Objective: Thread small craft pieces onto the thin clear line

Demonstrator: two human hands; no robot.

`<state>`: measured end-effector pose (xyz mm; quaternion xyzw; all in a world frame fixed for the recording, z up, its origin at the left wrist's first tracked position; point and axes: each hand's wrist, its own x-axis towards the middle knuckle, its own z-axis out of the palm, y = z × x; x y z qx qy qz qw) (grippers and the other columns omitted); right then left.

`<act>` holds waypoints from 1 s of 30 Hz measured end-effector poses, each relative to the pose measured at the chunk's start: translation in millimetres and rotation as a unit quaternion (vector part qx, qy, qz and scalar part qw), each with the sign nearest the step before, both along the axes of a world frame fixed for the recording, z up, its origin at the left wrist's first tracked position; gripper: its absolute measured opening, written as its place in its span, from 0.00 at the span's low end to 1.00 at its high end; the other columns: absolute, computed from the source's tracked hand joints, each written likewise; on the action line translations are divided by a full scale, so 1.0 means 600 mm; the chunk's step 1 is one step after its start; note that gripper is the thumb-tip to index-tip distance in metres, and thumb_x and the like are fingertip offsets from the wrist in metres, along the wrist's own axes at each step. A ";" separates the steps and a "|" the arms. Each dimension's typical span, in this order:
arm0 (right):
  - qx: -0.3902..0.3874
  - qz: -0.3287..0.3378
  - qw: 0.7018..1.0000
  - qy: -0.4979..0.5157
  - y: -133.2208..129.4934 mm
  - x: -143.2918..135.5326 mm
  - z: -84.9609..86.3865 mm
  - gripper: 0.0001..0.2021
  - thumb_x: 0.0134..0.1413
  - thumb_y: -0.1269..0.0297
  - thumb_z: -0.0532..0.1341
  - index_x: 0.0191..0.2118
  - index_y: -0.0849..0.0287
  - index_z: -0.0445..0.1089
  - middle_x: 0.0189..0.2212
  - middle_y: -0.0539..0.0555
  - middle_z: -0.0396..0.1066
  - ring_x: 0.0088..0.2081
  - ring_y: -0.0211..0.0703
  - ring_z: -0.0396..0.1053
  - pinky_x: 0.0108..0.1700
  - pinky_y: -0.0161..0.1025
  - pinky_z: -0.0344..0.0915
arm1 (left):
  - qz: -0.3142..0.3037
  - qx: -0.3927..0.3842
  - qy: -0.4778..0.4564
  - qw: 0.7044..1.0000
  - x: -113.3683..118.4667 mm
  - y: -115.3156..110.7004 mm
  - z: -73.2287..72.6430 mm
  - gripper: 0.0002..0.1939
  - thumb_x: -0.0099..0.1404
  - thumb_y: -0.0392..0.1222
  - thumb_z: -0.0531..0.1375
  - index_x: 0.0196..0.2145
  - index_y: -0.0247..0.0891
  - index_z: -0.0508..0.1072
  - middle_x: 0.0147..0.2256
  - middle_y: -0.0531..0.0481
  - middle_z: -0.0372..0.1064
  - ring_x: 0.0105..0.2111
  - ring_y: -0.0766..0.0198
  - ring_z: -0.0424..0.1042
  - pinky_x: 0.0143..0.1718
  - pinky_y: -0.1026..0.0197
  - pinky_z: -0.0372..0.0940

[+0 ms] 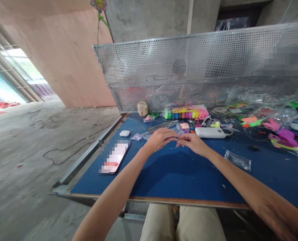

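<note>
Over the blue table, my left hand (161, 136) and my right hand (194, 144) come together, fingertips almost touching. Between them runs a thin, shiny wire (161, 146), bent into a curve. My left fingers are closed round it from above, and my right thumb and forefinger pinch it near one end. The wire is too fine to trace all the way, and part of it is hidden behind my fingers. Just beyond my hands lie a clear plastic bag (149, 134) and a bundle of thin metal rods (162, 125).
A phone (116, 155) and a white earbud case (125, 133) lie to the left. A white power bank (210, 133) is right of my hands. Behind stand colourful clay tubs (186, 114) and a perforated metal screen (149, 63). Bright foam cut-outs (286, 135) clutter the right.
</note>
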<state>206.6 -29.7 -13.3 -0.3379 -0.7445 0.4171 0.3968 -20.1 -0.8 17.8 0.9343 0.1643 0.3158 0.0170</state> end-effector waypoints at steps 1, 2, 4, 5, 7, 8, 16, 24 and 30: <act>-0.001 0.004 1.000 0.001 0.000 0.000 0.000 0.12 0.58 0.56 0.63 0.33 0.58 0.76 0.30 0.53 0.77 0.29 0.39 0.67 0.34 0.37 0.64 | -0.007 -0.003 -0.003 1.000 0.000 -0.001 0.000 0.13 0.72 0.45 0.55 0.48 0.40 0.76 0.46 0.45 0.75 0.45 0.61 0.73 0.49 0.58 0.67; -0.005 0.007 1.000 0.004 0.000 0.000 0.000 0.12 0.58 0.55 0.63 0.33 0.58 0.76 0.30 0.53 0.77 0.29 0.39 0.66 0.35 0.37 0.64 | -0.012 -0.005 -0.008 1.000 -0.001 -0.002 0.000 0.13 0.72 0.44 0.55 0.48 0.40 0.76 0.46 0.44 0.75 0.45 0.61 0.73 0.48 0.59 0.67; -0.012 0.011 1.000 0.011 0.000 -0.001 -0.001 0.12 0.58 0.55 0.63 0.34 0.58 0.76 0.31 0.53 0.77 0.29 0.39 0.66 0.35 0.37 0.64 | -0.020 -0.008 -0.022 1.000 -0.002 -0.004 -0.001 0.13 0.71 0.44 0.55 0.46 0.39 0.77 0.46 0.44 0.75 0.45 0.61 0.74 0.48 0.59 0.68; -0.014 0.010 1.000 0.014 0.000 -0.001 -0.001 0.12 0.57 0.54 0.64 0.34 0.58 0.77 0.31 0.53 0.77 0.29 0.39 0.66 0.35 0.38 0.64 | -0.023 -0.009 -0.031 0.999 -0.002 -0.005 -0.001 0.13 0.71 0.43 0.55 0.46 0.39 0.77 0.46 0.44 0.75 0.45 0.61 0.74 0.48 0.59 0.68; -0.022 0.008 1.000 0.019 -0.001 -0.001 -0.001 0.12 0.55 0.54 0.65 0.35 0.58 0.77 0.31 0.53 0.76 0.30 0.40 0.68 0.37 0.39 0.65 | -0.032 -0.018 -0.052 0.998 0.000 -0.007 0.000 0.12 0.71 0.42 0.56 0.45 0.39 0.78 0.45 0.44 0.75 0.44 0.62 0.74 0.48 0.59 0.68; -0.027 0.007 0.999 0.023 -0.001 -0.001 -0.001 0.12 0.55 0.54 0.65 0.35 0.58 0.77 0.31 0.53 0.76 0.30 0.41 0.68 0.38 0.39 0.65 | -0.035 -0.028 -0.062 0.997 0.001 -0.009 0.002 0.12 0.71 0.42 0.57 0.45 0.39 0.78 0.45 0.44 0.75 0.44 0.62 0.74 0.48 0.60 0.68; -0.015 0.030 0.999 -0.018 0.000 0.003 -0.001 0.11 0.56 0.56 0.64 0.34 0.58 0.76 0.30 0.51 0.74 0.32 0.41 0.69 0.37 0.38 0.64 | -0.019 -0.168 -0.023 0.985 0.005 -0.022 0.028 0.11 0.68 0.47 0.60 0.38 0.38 0.79 0.37 0.45 0.74 0.36 0.64 0.73 0.40 0.63 0.66; 0.049 -0.035 0.997 -0.051 -0.006 -0.001 0.005 0.07 0.56 0.60 0.64 0.35 0.58 0.75 0.32 0.51 0.75 0.33 0.42 0.69 0.36 0.38 0.63 | -0.001 -0.207 -0.050 0.977 0.012 -0.025 0.017 0.12 0.68 0.48 0.59 0.37 0.36 0.76 0.35 0.47 0.73 0.34 0.65 0.69 0.38 0.64 0.62; 0.100 -0.075 0.992 -0.032 -0.014 -0.007 0.010 0.06 0.58 0.61 0.63 0.36 0.56 0.75 0.33 0.52 0.76 0.35 0.44 0.71 0.38 0.40 0.64 | 0.003 -0.275 -0.112 0.955 0.014 -0.019 0.012 0.14 0.67 0.50 0.60 0.37 0.35 0.76 0.35 0.47 0.72 0.34 0.65 0.67 0.39 0.63 0.61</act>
